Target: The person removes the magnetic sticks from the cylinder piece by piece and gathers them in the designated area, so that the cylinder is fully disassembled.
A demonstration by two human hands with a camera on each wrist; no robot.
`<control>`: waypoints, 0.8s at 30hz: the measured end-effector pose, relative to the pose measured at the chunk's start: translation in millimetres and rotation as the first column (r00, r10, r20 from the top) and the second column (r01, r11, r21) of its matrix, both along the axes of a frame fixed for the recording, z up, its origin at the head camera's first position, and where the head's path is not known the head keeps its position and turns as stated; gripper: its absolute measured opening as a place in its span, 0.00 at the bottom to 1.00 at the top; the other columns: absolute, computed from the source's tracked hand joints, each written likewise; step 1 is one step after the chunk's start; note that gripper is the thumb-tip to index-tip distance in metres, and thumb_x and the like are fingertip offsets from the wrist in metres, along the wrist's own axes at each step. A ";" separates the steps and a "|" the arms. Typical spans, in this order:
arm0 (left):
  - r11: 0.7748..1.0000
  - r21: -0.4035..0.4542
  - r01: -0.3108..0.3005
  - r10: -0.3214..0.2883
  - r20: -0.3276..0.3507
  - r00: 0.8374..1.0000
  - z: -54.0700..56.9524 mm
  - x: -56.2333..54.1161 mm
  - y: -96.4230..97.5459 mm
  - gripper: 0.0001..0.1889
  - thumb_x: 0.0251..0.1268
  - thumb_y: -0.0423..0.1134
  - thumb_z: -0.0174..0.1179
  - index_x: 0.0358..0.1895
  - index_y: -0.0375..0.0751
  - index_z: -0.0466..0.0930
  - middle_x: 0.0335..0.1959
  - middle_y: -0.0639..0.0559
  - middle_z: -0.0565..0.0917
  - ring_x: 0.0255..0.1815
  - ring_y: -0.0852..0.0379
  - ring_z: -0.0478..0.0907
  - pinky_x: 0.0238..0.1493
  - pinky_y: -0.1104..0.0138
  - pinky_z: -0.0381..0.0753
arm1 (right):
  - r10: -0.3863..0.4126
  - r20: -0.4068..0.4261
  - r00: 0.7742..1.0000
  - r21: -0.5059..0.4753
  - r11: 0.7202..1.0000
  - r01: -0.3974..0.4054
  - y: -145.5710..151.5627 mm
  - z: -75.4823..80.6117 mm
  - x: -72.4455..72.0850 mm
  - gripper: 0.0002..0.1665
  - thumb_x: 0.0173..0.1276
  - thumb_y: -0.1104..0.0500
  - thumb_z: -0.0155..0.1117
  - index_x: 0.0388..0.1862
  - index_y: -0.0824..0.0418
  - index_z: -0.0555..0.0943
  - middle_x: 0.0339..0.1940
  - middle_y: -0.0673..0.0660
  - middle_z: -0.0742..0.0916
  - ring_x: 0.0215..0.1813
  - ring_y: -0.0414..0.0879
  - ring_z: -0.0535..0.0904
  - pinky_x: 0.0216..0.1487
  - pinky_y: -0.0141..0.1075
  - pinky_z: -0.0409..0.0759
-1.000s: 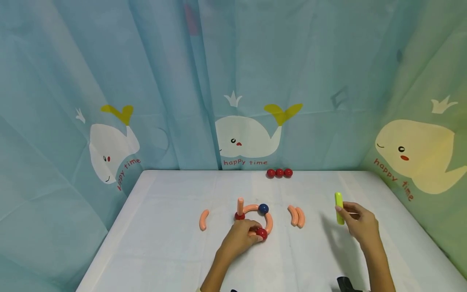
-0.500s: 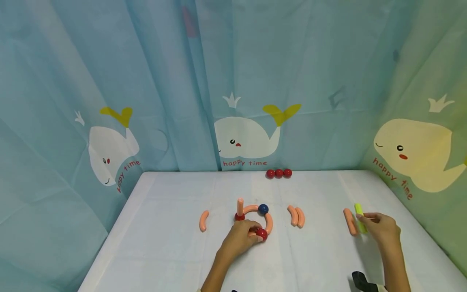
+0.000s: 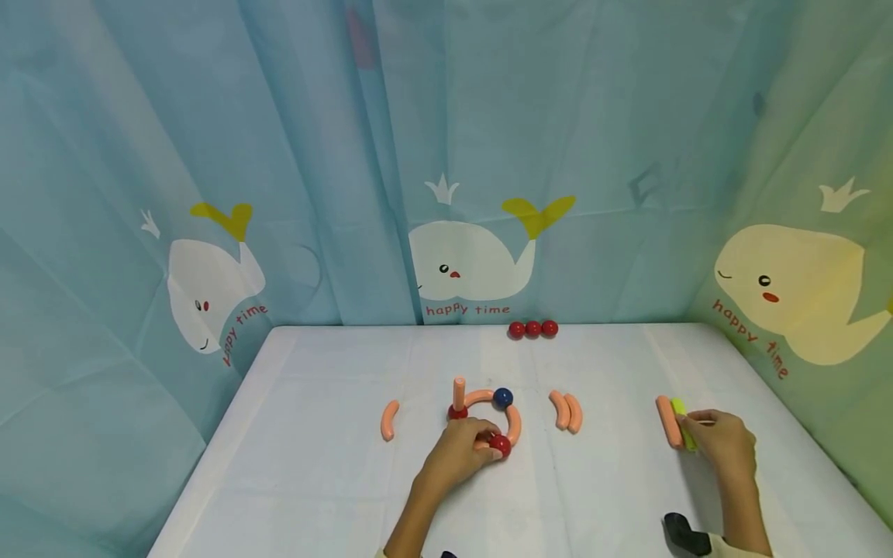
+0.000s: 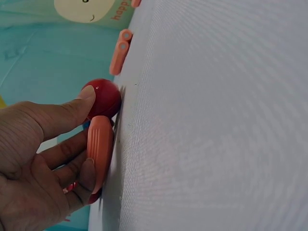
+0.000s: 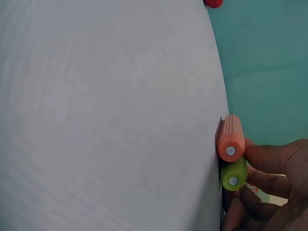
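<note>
Left of the table's middle lies a ring of orange curved magnetic rods [image 3: 514, 425], a blue ball [image 3: 503, 398] and red balls. An upright orange rod [image 3: 459, 394] stands on one red ball [image 3: 457, 412]. My left hand [image 3: 461, 452] grips the ring's near side, thumb on the near red ball [image 4: 105, 98] and fingers around a curved orange rod [image 4: 100, 149]. At the right, my right hand [image 3: 722, 442] pinches a yellow-green magnetic rod [image 5: 234, 175], which lies alongside a straight orange rod [image 3: 668, 421]. Pale round discs show at both rods' ends.
Three red balls [image 3: 533, 329] sit in a row at the table's back edge. Two curved orange rods [image 3: 567, 411] lie side by side right of the ring, and another curved rod [image 3: 389, 421] lies to its left. A whale-print curtain [image 3: 474, 155] hangs behind the white table [image 3: 314, 465].
My right hand has carried the yellow-green rod right and down to the table, then slightly left against the straight orange rod. My left hand has stayed on the ring.
</note>
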State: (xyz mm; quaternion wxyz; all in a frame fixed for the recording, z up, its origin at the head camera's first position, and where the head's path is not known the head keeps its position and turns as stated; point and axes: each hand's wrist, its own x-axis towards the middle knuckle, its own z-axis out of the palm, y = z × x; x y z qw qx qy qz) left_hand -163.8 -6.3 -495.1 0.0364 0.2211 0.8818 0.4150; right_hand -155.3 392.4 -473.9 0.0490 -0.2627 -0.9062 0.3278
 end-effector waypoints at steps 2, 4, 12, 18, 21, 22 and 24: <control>1.000 -0.002 0.000 0.000 -0.004 1.000 -0.2 0.0 0.1 0.11 0.55 0.36 0.72 0.43 0.44 0.86 0.36 0.59 0.86 0.33 0.67 0.74 0.36 0.76 0.72 | 0.002 -0.001 1.000 0.001 1.000 -0.002 -0.4 0.2 -0.3 0.27 0.68 0.50 0.60 0.49 0.76 0.78 0.49 0.76 0.80 0.42 0.62 0.75 0.30 0.40 0.66; 1.000 -0.005 -0.001 0.001 -0.009 1.000 0.0 0.1 0.1 0.11 0.55 0.37 0.72 0.43 0.43 0.87 0.36 0.59 0.86 0.33 0.68 0.74 0.37 0.76 0.72 | 0.011 0.000 1.000 0.003 1.000 -0.011 0.0 -0.1 0.0 0.30 0.68 0.47 0.61 0.49 0.76 0.78 0.49 0.76 0.80 0.43 0.62 0.76 0.30 0.39 0.66; 1.000 -0.010 -0.017 0.018 0.036 0.999 1.5 0.6 0.1 0.12 0.55 0.38 0.72 0.43 0.45 0.86 0.36 0.59 0.86 0.33 0.70 0.74 0.37 0.75 0.75 | 0.028 0.056 0.998 -0.010 1.000 -0.027 -2.3 1.5 -1.0 0.37 0.65 0.44 0.65 0.53 0.77 0.74 0.53 0.77 0.79 0.49 0.67 0.74 0.33 0.42 0.68; 1.000 -0.007 -0.017 0.017 0.041 0.999 2.1 0.1 -0.1 0.12 0.56 0.36 0.71 0.45 0.43 0.86 0.36 0.57 0.86 0.33 0.68 0.73 0.36 0.75 0.74 | 0.054 0.055 0.997 0.011 0.998 -0.055 -4.6 4.4 -0.7 0.35 0.65 0.47 0.65 0.54 0.77 0.74 0.52 0.78 0.79 0.50 0.70 0.74 0.35 0.46 0.70; 1.000 -0.010 -0.019 0.020 0.042 0.999 2.0 0.2 -0.2 0.13 0.55 0.37 0.71 0.45 0.43 0.86 0.37 0.57 0.86 0.33 0.67 0.73 0.35 0.75 0.72 | 0.075 0.048 0.996 0.021 0.997 -0.076 -3.7 5.2 -1.2 0.35 0.66 0.48 0.65 0.56 0.77 0.73 0.53 0.78 0.79 0.50 0.70 0.74 0.35 0.46 0.70; 1.000 -0.009 -0.019 0.019 0.041 0.999 2.3 0.4 -0.2 0.13 0.55 0.37 0.71 0.45 0.43 0.86 0.37 0.57 0.86 0.33 0.67 0.73 0.34 0.75 0.72 | 0.080 0.045 0.996 0.025 0.996 -0.082 -3.5 5.5 -1.6 0.34 0.66 0.48 0.64 0.56 0.77 0.73 0.54 0.78 0.79 0.50 0.70 0.74 0.34 0.45 0.70; 1.000 -0.012 -0.017 0.017 0.035 0.999 2.2 0.7 -0.3 0.13 0.55 0.37 0.71 0.45 0.43 0.86 0.38 0.57 0.86 0.33 0.67 0.73 0.34 0.75 0.72 | 0.090 0.042 0.995 0.027 0.995 -0.092 -2.7 5.7 -2.0 0.34 0.66 0.49 0.64 0.56 0.77 0.73 0.54 0.78 0.79 0.50 0.70 0.74 0.34 0.45 0.70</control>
